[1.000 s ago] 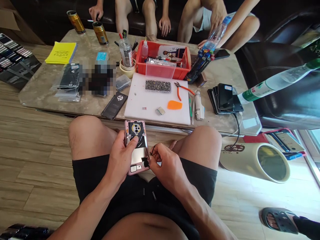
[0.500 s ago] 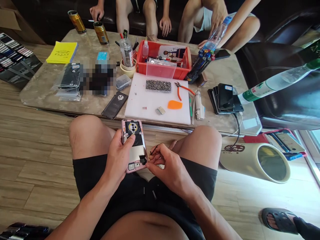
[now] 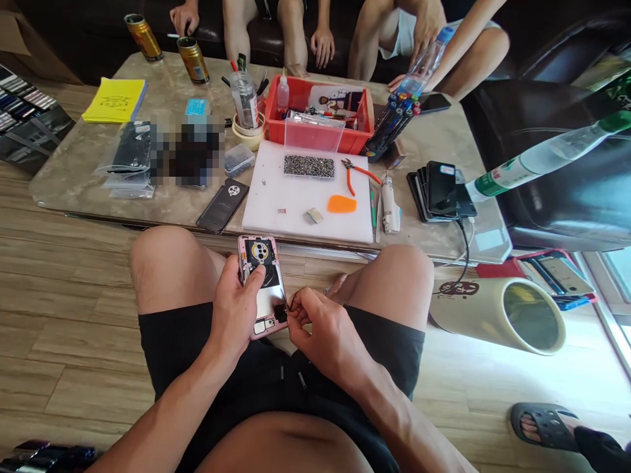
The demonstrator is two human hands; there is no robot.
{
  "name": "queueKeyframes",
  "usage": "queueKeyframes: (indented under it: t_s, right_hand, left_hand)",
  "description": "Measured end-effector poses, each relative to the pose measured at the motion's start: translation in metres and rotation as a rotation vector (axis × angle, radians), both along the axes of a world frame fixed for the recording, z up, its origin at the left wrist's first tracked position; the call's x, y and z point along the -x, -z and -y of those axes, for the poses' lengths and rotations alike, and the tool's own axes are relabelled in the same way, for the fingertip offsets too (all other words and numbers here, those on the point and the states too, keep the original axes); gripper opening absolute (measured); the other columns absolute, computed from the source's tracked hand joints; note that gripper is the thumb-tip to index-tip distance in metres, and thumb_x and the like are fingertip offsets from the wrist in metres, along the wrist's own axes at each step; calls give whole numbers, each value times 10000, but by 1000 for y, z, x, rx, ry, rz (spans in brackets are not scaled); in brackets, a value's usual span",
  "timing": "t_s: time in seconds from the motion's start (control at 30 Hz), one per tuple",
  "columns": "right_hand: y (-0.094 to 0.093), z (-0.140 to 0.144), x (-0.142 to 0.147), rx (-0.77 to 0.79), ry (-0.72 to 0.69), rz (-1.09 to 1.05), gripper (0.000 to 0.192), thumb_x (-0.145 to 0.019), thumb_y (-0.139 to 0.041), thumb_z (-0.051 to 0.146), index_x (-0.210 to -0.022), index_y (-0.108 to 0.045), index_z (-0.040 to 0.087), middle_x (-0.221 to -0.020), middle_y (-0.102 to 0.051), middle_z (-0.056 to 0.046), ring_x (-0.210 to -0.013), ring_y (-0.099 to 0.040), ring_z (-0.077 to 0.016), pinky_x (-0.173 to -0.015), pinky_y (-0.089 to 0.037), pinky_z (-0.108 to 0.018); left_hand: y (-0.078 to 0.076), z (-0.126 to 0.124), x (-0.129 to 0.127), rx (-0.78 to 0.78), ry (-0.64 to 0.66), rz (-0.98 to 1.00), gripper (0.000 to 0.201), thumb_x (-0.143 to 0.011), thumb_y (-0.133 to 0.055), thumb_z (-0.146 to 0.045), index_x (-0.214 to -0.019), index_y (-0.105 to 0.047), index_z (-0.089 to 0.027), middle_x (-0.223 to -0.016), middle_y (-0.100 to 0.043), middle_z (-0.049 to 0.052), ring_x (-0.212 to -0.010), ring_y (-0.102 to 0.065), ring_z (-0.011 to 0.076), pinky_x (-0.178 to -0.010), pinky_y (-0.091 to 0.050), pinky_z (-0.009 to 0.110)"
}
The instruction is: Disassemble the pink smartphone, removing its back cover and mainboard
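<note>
1. Your left hand (image 3: 236, 309) cradles a pink-framed smartphone with its back cover off (image 3: 262, 286), fingers wrapped behind it and the thumb pressed across the dark upper board just below the round camera ring. That thumb pins the body flat, so the opened side faces you and does not rock.
2. Your right hand (image 3: 320, 332) is pressed together at thumb and forefinger, pinching a thin black wire or flex strip (image 3: 292, 301) at the phone's lower right edge, beside a small black part there. What the strip joins to is too small to tell.
3. You hold the phone over your lap between your bare knees, just short of the table edge, close under your eyes and braced by both forearms.
4. Ahead lies a beige marble-look coffee table (image 3: 73, 184). On it sits a white cutting-board mat (image 3: 315, 197) with a clear tray of tiny screws (image 3: 309, 165), an orange plastic pry pick (image 3: 342, 204) and orange-handled cutters (image 3: 359, 173), all near your right side.
5. A detached black back cover (image 3: 223, 205) rests just left of the mat; a red plastic bin (image 3: 319, 118) stands behind it, and a stack of dark phones (image 3: 441, 190) lies to the right.
6. Beyond the table, other people sit on a dark leather sofa (image 3: 542, 164). Pale wood-plank flooring (image 3: 64, 315) runs underneath.
</note>
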State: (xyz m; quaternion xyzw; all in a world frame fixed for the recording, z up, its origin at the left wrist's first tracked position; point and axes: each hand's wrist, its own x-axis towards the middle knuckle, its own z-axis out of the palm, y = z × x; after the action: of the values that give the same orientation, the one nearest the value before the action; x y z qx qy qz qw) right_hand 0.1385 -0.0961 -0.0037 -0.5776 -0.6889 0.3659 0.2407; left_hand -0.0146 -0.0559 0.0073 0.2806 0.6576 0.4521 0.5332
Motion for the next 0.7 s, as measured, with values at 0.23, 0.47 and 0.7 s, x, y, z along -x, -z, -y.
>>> queueKeyframes:
  t_s: [0.23,0.47,0.7]
  right_hand:
    - [-1,-3,-7,55,123,-143,158,-859,-611,93,-860,-530,229,-766,-618,37,-657,-605,-121,-653,-483,-219]
    - [-5,2,-2,-19,22,-38,174,-839,-672,105,-868,-548,224,-802,-655,28,-721,-625,-138,-677,-442,-234]
    - [-4,-1,12,5,14,280,125,-846,-568,101,-858,-541,222,-783,-629,0,-654,-574,-172,-593,-308,-284]
  left_hand:
    - [-4,0,-1,70,4,45,320,-761,-752,-406,-987,-610,-228,-752,-625,-45,-541,-569,136,-487,-481,238]
    - [8,1,1,-32,49,-118,252,-831,-722,-408,-977,-616,-232,-784,-641,-24,-660,-588,160,-592,-472,247]
    - [15,6,1,-101,148,-429,164,-900,-641,-386,-955,-596,-238,-812,-642,-4,-725,-583,193,-641,-441,284]
